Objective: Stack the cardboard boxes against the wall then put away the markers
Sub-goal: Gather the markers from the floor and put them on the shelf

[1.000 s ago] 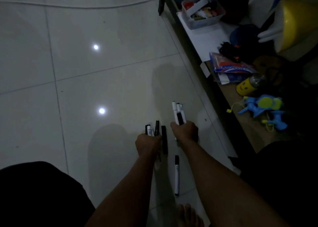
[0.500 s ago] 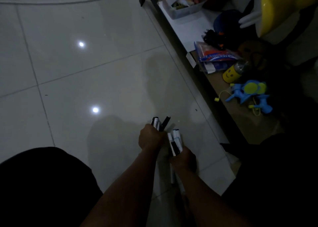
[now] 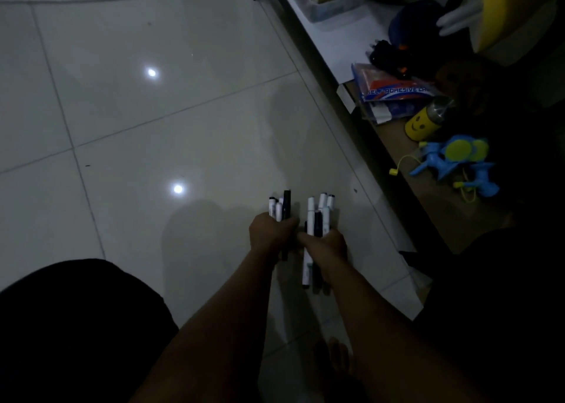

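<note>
Left hand: the left hand is curled round a bundle of markers, white and black barrels mixed, their ends sticking up past the knuckles; one black marker also shows below the fist.
Right hand: the right hand grips a second, larger bundle of markers, whose white barrels and one black barrel rise above the fingers, while other ends hang out below the wrist.
Hands together: the two fists are side by side, just touching, held above the floor in front of the person's body.
Floor: pale glossy tiled floor with dark grout lines and two bright round light reflections; a thin cable runs across the far tiles near the top edge.
Low shelf: a low wooden shelf runs along the right side, well apart from the hands.
On the shelf: a clear plastic tub filled with small things at the far end, a white sheet beside it, a blue and red packet printed with "SELF ADHESIVE", a yellow smiley bottle lying tilted, and blue plastic toys with green discs.
Person: dark clothing fills the lower left and lower right corners; a bare foot shows dimly on the floor between the forearms.
Cardboard boxes: cannot be picked out in this dim view.
</note>
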